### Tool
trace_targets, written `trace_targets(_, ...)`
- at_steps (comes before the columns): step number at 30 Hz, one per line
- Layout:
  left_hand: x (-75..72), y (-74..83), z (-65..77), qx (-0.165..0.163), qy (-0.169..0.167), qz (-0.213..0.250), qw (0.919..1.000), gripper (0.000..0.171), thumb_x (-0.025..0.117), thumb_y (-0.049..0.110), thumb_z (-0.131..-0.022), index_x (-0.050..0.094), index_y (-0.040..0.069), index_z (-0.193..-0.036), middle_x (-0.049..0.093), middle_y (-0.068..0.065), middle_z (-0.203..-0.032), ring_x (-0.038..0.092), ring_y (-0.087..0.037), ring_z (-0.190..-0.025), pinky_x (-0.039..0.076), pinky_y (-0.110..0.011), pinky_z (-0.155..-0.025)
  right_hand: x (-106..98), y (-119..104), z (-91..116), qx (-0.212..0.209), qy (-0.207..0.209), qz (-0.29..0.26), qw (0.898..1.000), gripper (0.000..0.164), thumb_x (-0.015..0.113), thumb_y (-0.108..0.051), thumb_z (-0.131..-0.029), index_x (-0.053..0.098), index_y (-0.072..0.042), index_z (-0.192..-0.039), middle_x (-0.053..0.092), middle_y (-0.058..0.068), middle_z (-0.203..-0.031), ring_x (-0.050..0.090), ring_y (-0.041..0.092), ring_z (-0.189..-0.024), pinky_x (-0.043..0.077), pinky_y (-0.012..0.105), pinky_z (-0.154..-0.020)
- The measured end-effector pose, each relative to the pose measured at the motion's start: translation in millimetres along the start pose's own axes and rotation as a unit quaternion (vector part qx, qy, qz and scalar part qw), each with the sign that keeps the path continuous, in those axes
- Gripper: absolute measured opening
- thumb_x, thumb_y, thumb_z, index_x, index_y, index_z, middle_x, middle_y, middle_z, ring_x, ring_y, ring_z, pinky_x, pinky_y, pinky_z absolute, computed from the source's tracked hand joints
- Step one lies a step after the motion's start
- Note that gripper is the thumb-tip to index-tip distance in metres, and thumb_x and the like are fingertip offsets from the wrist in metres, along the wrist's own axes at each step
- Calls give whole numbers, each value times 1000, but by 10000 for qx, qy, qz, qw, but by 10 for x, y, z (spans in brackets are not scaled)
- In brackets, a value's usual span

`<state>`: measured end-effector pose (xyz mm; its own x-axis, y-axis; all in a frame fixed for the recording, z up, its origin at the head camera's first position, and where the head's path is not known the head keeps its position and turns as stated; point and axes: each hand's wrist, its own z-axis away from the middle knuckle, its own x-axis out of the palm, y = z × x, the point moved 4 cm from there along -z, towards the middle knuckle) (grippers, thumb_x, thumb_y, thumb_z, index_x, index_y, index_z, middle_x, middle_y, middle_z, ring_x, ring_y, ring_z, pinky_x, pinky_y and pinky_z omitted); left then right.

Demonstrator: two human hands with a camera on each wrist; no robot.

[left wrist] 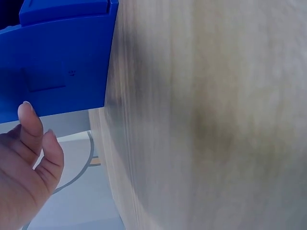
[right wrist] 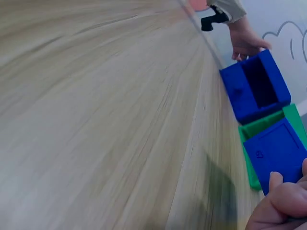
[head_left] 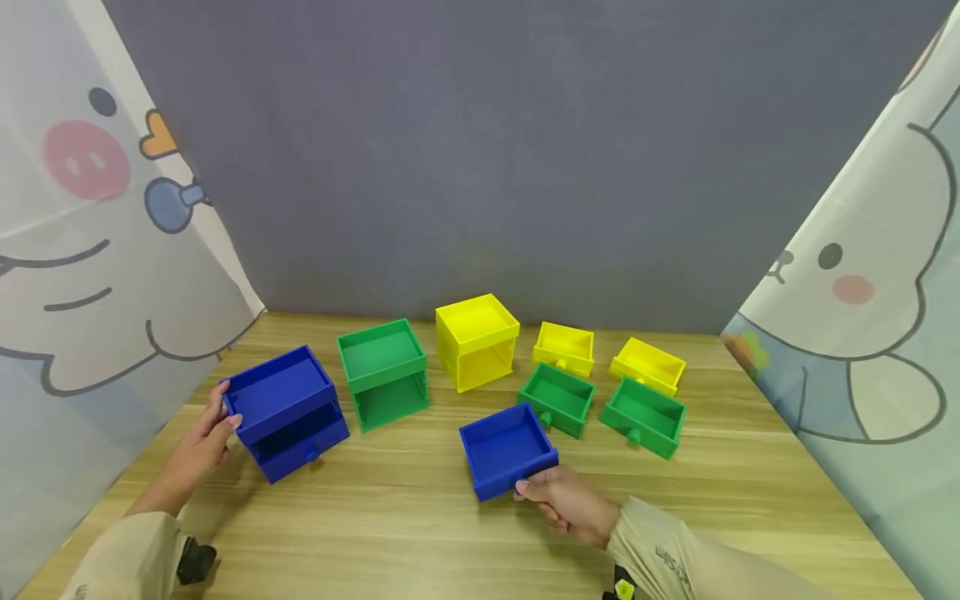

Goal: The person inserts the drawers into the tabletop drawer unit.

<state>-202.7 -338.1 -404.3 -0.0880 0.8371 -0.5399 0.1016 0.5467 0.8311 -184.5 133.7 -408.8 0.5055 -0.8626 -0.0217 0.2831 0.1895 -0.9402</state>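
A blue two-slot cabinet (head_left: 281,400) stands at the left, its upper slot empty and a knobbed drawer (head_left: 303,451) in its lower slot. My left hand (head_left: 204,433) grips the cabinet's upper left edge, thumb toward the front; the left wrist view shows the curled fingers (left wrist: 31,125) beside the blue side wall. With my right hand (head_left: 573,504) I pinch a loose blue drawer (head_left: 506,450) at its front, where the fingers cover the knob. The drawer appears raised off the table, its outer face (right wrist: 276,153) showing in the right wrist view.
A green open cabinet (head_left: 382,371) and a yellow one (head_left: 477,337) stand behind, between my hands. Beyond the right hand lie two yellow drawers (head_left: 566,346) and two green drawers (head_left: 557,396). A grey wall (head_left: 480,167) closes off the back of the wooden table (head_left: 375,533).
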Motion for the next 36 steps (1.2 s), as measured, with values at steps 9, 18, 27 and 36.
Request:
trace_targets(9, 56, 55, -14, -175, -58, 142, 9997, 62, 31, 24, -105, -6, 4, -152, 30, -28, -140, 43, -3, -77, 36, -23, -59, 194, -52, -206, -126, -1, -49, 9999, 28, 54, -14, -97, 62, 12, -97, 36, -7, -49, 30, 4, -43, 26, 18, -44)
trace_targets(18, 46, 37, -11, -25, 256, 218, 9994, 61, 34, 20, -104, 1, 1, -152, 43, 14, -123, 39, -10, -60, 35, -22, -54, 402, -165, -421, -251, -127, 21, 9996, 28, 53, -12, -98, 61, 14, -97, 37, -5, -50, 30, 5, -43, 27, 18, -44)
trace_targets(27, 35, 28, 29, 122, 236, 311, 9992, 61, 32, 25, -105, -1, 4, -153, 34, 30, -118, 39, -10, -66, 34, -23, -55, 747, -235, -669, -308, -138, 237, 9991, 29, 55, -11, -97, 62, 16, -98, 37, -3, -51, 30, 6, -43, 26, 18, -43)
trace_targets(36, 51, 28, 18, 175, 278, 214, 9992, 59, 29, 22, -105, -2, 1, -152, 35, -3, -134, 38, -11, -61, 34, -23, -54, 1146, -252, -825, -322, -404, 27, 9987, 27, 57, -9, -95, 63, 17, -97, 35, -3, -48, 28, 6, -41, 23, 18, -41)
